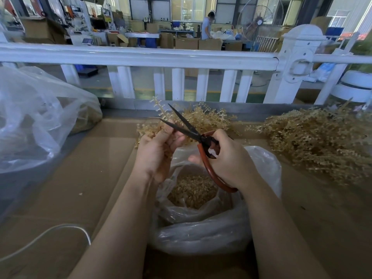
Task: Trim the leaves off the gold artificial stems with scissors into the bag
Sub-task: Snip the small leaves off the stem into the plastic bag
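You are mid-trim. Your left hand [155, 156] has its fingers curled round a gold stem [161, 109], held above the open bag [261, 164] near the bench's [90, 168] middle; the stem's long axis runs up and away toward the far edge. Your right hand [227, 158] grips the scissors [187, 127], blades parted, tips pointing far-left at the stem. Next, I judge, seat a leaf between the blades and close them so it drops into the bag.

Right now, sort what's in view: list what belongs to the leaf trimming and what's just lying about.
In use:
left hand gripping gold stem
right hand holding scissors, blades open
clear bag of trimmings
pile of gold stems

Lying about:
large plastic bag
white cable
white fence
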